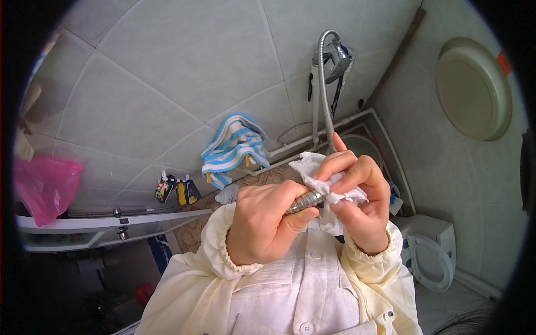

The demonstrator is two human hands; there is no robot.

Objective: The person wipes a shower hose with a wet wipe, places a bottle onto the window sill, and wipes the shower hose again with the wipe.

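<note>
A ribbed silver shower hose hangs from the wall tap and drops behind my right hand. My left hand is closed round a length of ribbed metal hose, part of which shows between its thumb and forefinger. My right hand pinches a crumpled white tissue against the hose, just beyond the left thumb. The forefinger and other fingers bend over the tissue, and one finger points up beside the hose. Tissue folds hide the stretch of hose beneath them.
A blue-and-white striped towel hangs on the tiled wall ahead. Pale pipes run low along it. At right are a toilet and a round basin on the wall. A pink bag hangs left, above a white-edged unit.
</note>
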